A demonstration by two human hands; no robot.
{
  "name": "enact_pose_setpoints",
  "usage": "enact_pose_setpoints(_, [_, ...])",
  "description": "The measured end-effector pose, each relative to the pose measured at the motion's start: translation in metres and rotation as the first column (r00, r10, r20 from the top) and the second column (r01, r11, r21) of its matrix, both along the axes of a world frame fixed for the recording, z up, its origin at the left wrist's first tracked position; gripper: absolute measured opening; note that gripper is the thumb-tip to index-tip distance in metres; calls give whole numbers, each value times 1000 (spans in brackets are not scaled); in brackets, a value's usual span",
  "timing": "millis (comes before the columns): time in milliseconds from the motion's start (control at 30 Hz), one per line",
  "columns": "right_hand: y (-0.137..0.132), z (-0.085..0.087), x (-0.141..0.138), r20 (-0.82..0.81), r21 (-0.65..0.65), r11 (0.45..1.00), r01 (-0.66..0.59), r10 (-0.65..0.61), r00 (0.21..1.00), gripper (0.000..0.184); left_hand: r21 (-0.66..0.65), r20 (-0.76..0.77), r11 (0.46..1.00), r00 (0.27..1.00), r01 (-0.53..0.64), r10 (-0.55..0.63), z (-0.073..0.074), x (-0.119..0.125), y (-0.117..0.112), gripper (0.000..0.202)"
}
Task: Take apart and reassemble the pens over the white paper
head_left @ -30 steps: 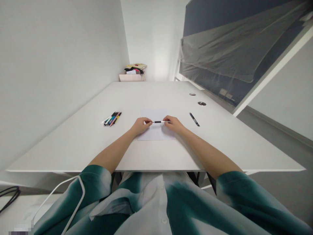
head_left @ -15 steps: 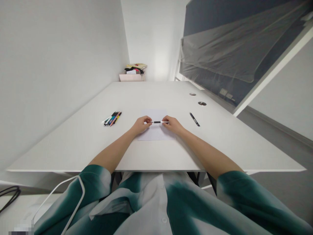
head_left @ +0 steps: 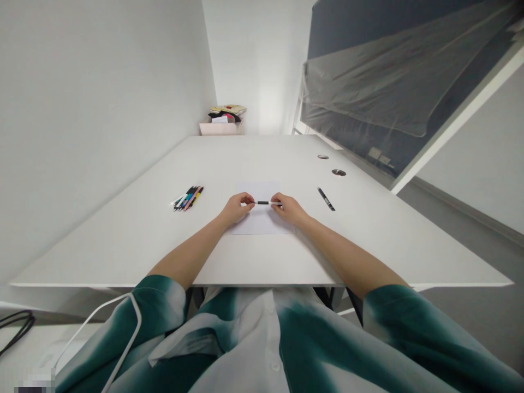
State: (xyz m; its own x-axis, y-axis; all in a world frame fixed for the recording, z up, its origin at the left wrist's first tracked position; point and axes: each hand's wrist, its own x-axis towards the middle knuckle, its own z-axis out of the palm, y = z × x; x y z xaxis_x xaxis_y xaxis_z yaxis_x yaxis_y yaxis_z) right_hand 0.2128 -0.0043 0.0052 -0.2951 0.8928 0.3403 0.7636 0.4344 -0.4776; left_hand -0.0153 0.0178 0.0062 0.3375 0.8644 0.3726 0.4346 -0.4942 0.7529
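Observation:
Between my two hands a pen (head_left: pixel 263 203) with a black grip and a white barrel lies level, pointing left and right. My left hand (head_left: pixel 238 208) pinches its thin left end with thumb and fingertips. Closed on the white barrel at the other end is my right hand (head_left: pixel 287 208). Both hands are over a sheet of white paper (head_left: pixel 262 224) on the table, and they cover parts of its sides. Whether the pen touches the paper I cannot tell.
Several coloured pens (head_left: pixel 188 198) lie in a bunch to the left on the white table (head_left: pixel 262 262). A single dark pen (head_left: pixel 326 199) lies to the right. Two round metal grommets (head_left: pixel 338 172) sit near the right edge. A pink box (head_left: pixel 218 129) with cloth stands at the far end.
The pen and my right hand have shifted very slightly away from me and to the left. Both hands keep their hold, and the other things stay where they were.

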Motion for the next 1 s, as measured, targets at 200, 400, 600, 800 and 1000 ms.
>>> enact_pose_setpoints(200, [-2,7,2,0,-15,1000,9,-9,1000,17,19,-23,999,999,-30,30,-1,-1,4,14])
enact_pose_setpoints(400, [-2,7,1,12,-13,1000,-9,9,1000,18,9,-23,1000,999,-25,26,-1,0,3,14])
enact_pose_setpoints(600, [-2,3,-1,4,-8,1000,-13,13,1000,17,-26,-6,1000,1000,0,0,-2,0,3,14])
enact_pose_setpoints(800, [0,-2,-3,-11,-7,1000,-17,17,1000,16,-44,24,999,1000,10,-9,-6,0,4,12])
enact_pose_setpoints(1000, [0,-3,-3,3,-7,1000,-10,10,1000,15,-49,21,998,999,25,-24,-7,1,3,13])
